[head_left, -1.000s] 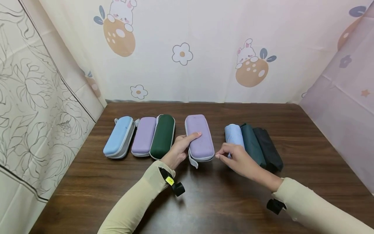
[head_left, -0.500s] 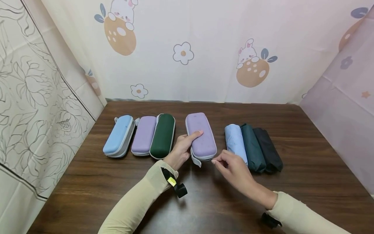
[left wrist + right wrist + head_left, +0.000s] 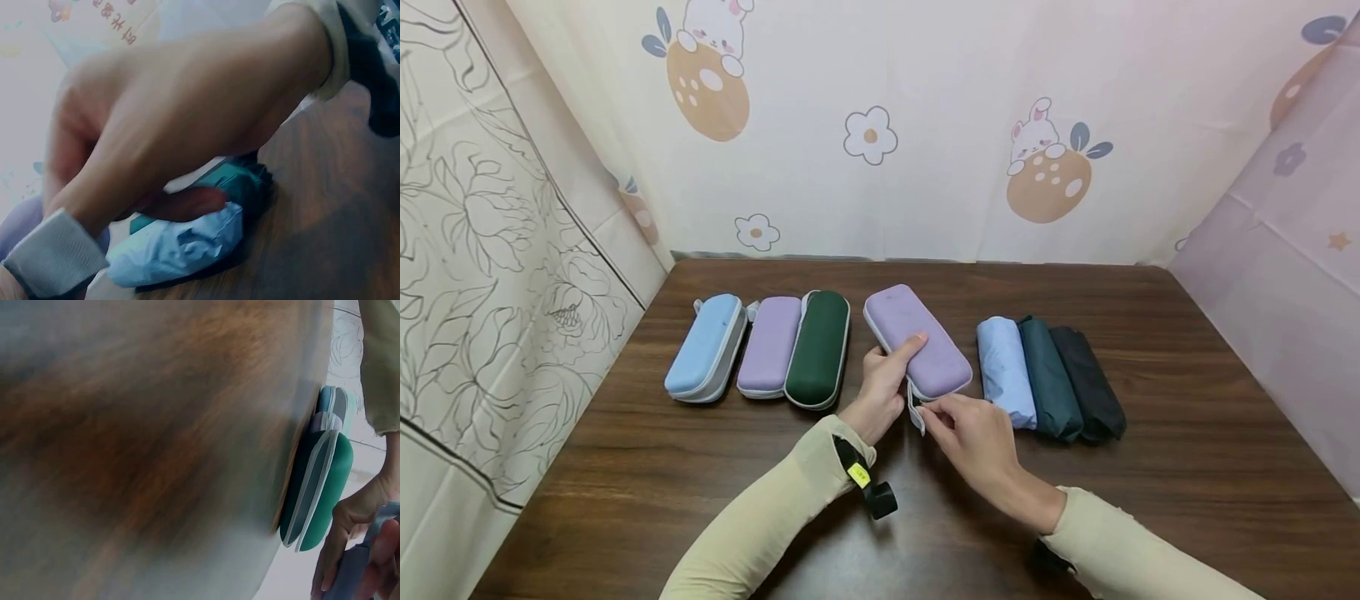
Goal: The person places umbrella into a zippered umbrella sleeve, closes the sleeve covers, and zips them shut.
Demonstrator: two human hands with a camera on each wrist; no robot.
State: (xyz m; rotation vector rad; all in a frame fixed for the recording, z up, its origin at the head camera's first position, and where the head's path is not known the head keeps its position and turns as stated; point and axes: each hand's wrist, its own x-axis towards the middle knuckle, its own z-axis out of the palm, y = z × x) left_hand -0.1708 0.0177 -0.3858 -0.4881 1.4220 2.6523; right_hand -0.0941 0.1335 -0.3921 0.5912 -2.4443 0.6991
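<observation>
My left hand [image 3: 880, 383] grips a purple hard zip case [image 3: 917, 337] above the table, its thumb lying on the lid. The case tilts, its near end toward the right. A light grey strap [image 3: 914, 408] hangs from the case's near left corner. In the left wrist view this strap [image 3: 56, 256] looks ribbed. With thumb and forefinger, my right hand [image 3: 973, 437] pinches at the case's zipper edge beside the strap; the fingertips hide the exact part. That hand [image 3: 156, 119] fills much of the left wrist view.
Left on the table [image 3: 625, 483] lie a light blue case [image 3: 703, 346], another purple case [image 3: 769, 346] and a dark green case [image 3: 817, 350]. Folded umbrella-like bundles lie right: light blue [image 3: 1006, 371], dark teal [image 3: 1048, 379] and black [image 3: 1086, 383]. A patterned curtain [image 3: 940, 192] hangs behind.
The purple case has turned, its near end swinging right. My right hand has moved left along its near edge, from the right corner to beside the strap.
</observation>
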